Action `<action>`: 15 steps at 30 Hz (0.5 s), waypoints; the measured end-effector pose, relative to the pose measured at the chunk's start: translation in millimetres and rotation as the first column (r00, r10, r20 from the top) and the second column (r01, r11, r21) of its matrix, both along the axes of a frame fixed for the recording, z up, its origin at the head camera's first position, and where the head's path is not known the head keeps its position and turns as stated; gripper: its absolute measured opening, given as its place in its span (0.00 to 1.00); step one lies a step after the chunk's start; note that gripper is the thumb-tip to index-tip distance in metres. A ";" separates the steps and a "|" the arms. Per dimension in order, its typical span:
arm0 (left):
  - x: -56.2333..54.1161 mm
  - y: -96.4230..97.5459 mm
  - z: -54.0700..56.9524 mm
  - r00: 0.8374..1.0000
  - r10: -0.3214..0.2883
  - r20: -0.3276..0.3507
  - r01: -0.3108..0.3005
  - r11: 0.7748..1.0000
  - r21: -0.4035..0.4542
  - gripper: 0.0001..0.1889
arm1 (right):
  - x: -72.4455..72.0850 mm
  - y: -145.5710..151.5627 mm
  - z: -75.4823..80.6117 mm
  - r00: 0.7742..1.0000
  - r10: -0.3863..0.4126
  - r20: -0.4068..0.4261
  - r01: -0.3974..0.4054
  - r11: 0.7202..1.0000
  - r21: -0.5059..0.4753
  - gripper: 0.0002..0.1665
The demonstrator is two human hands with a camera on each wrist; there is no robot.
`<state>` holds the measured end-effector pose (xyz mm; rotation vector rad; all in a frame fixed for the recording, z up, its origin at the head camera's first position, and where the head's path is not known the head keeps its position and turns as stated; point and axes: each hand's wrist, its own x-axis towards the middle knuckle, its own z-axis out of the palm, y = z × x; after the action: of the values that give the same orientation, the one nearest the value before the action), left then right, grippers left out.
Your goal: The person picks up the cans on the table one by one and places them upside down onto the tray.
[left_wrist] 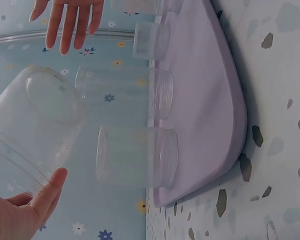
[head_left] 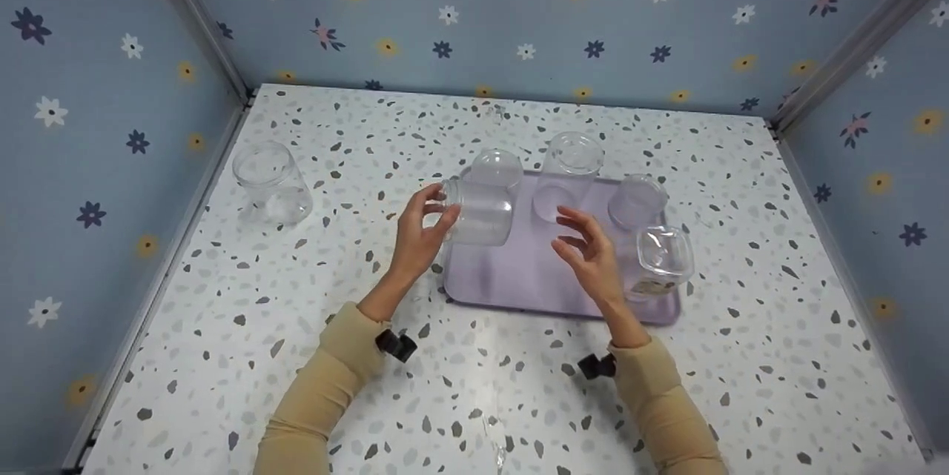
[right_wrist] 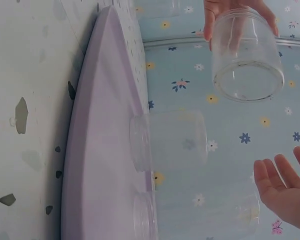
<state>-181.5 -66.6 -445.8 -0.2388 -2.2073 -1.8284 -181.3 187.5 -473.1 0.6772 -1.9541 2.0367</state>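
My left hand (head_left: 426, 227) grips a clear jar (head_left: 482, 214) round its neck end, above the left part of the lilac tray (head_left: 504, 278). That jar lies tipped on its side in the air, its base toward the right. In the right wrist view the held jar (right_wrist: 247, 60) looks see-through, with nothing visible inside. My right hand (head_left: 593, 256) hovers over the tray with fingers apart and slightly bent, holding nothing. Close by, a tall clear jar (head_left: 569, 164) and a shorter jar (left_wrist: 135, 155) stand neck down on the tray.
Along the tray's right side are a small clear jar (head_left: 637, 202) and a squarish clear jar (head_left: 662, 256). Another clear jar (head_left: 273, 182) stands on the speckled table at the left. Flower-patterned panels (head_left: 445, 30) enclose the back and sides.
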 end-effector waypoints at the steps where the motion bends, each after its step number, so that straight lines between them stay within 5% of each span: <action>1: 3.1 1.7 3.9 1.000 -0.008 0.003 0.008 1.000 0.012 0.27 | -0.2 -0.4 -0.4 1.000 0.012 0.012 -0.012 1.000 0.001 0.29; 3: 9.2 4.8 11.6 1.000 -0.024 0.012 0.024 0.999 0.040 0.25 | -0.3 -1.4 -0.6 0.999 0.032 0.041 -0.032 0.999 -0.002 0.30; 15: 13.7 20.2 -4.9 0.992 -0.126 0.005 0.123 0.981 0.150 0.27 | 0.3 -12.7 -2.0 0.984 0.162 0.080 -0.157 0.986 -0.060 0.37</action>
<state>-167.8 -46.5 -450.8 -0.3409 -2.0948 -2.0573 -181.0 174.8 -475.1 0.7697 -1.9398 2.2383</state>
